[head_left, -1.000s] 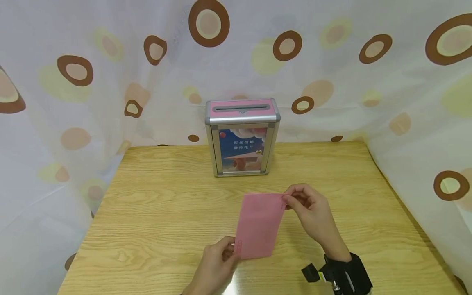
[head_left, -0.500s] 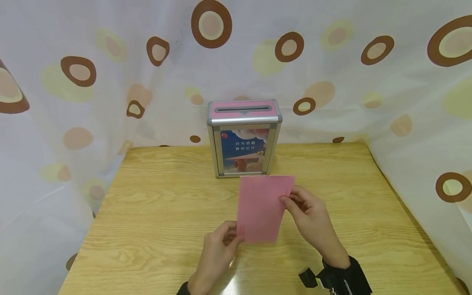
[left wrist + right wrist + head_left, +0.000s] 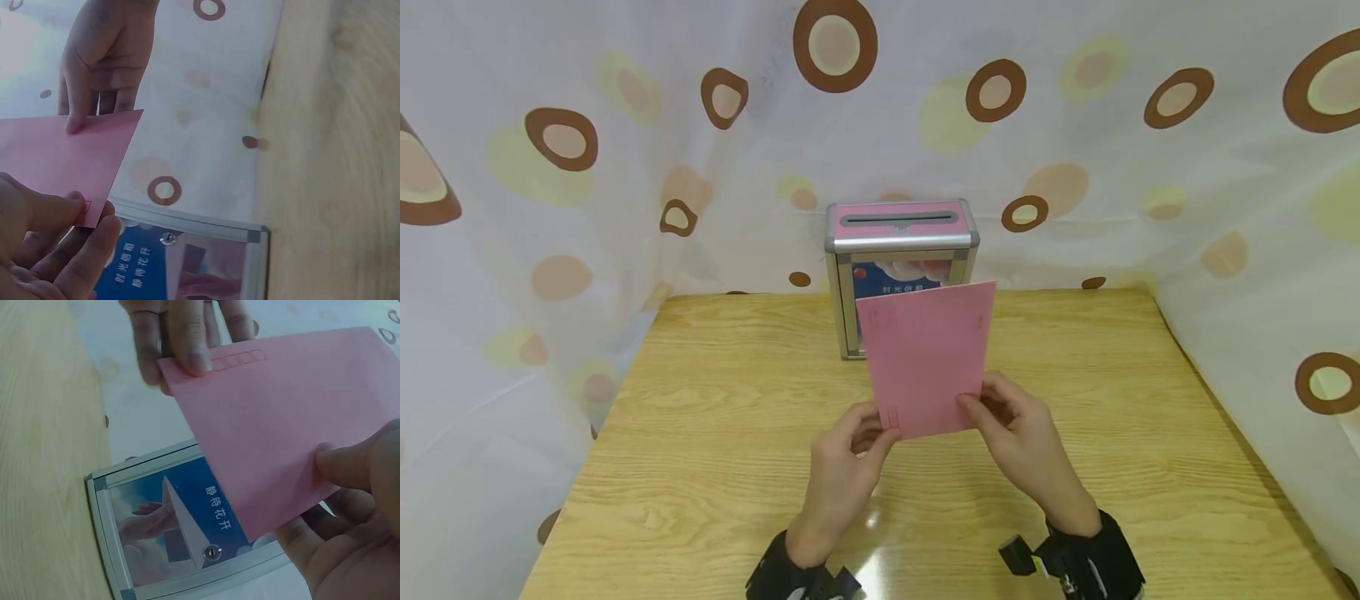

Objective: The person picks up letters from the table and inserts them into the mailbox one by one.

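Observation:
A pink envelope (image 3: 928, 362) is held up between both hands in the head view, overlapping the lower front of the suggestion box. My left hand (image 3: 842, 471) pinches its lower left corner, thumb (image 3: 69, 206) in front and fingers behind, right by a row of small printed squares. Lower on the opposite side edge, my right hand (image 3: 1026, 446) pinches it the same way, its thumb (image 3: 350, 464) on the face. Behind stands the silver-framed letter box (image 3: 902, 243), with a pink top, a narrow slot (image 3: 898, 219) and a blue picture front (image 3: 181, 512) bearing a small lock (image 3: 212, 552).
The box stands upright near the back of a wooden table (image 3: 715, 467). A white curtain with brown and yellow spots (image 3: 880, 100) closes in the back and both sides. Black camera straps (image 3: 1093, 554) circle the wrists.
The envelope has risen and moved toward the box, now covering much of its front. My right hand has slid from its upper corner to lower on the edge; my left hand has moved up with it.

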`<state>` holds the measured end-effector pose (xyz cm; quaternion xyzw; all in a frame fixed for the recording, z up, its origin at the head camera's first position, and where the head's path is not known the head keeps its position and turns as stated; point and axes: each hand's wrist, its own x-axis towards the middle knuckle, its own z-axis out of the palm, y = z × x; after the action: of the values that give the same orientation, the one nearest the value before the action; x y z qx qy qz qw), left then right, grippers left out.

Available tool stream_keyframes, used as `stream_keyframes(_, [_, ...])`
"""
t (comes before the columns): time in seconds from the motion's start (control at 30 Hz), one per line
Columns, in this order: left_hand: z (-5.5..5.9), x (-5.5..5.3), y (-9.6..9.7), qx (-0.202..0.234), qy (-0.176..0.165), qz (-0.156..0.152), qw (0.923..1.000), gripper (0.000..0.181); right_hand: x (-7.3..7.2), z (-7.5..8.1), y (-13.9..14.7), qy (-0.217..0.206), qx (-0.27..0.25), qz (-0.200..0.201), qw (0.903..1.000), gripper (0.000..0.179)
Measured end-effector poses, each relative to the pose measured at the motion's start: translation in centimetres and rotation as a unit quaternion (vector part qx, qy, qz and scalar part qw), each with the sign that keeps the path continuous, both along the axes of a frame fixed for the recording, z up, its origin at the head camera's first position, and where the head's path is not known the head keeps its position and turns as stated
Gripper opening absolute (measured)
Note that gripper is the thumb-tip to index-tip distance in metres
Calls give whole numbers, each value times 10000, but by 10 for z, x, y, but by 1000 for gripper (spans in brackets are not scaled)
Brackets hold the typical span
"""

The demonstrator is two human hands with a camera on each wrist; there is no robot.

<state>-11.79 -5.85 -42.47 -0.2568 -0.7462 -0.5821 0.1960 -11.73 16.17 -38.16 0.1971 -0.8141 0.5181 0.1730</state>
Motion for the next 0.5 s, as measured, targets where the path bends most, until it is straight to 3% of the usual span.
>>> stream_keyframes(0.23, [36, -28, -9, -445, 726, 383, 9956, 28, -27, 14, -2, 419, -45, 163, 9990, 21])
stream_keyframes(0.5, [95, -51, -10, -486, 1623, 817, 9822, 23, -68, 39, -7, 646, -300, 284, 9971, 20])
